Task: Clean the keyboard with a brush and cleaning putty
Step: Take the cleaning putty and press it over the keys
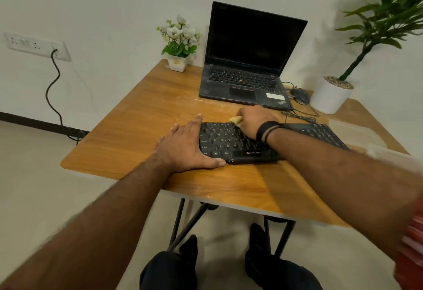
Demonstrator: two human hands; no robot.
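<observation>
The keyboard lies on the worktop just in front of the laptop, its long axis running left to right, key rows facing the person. The left hand lies flat, bracing its left end. The right hand grips pale putty at the top rows. Best to press gently and lift straight up.

Keyboard on table front; laptop behind it; flower pot left of laptop
</observation>
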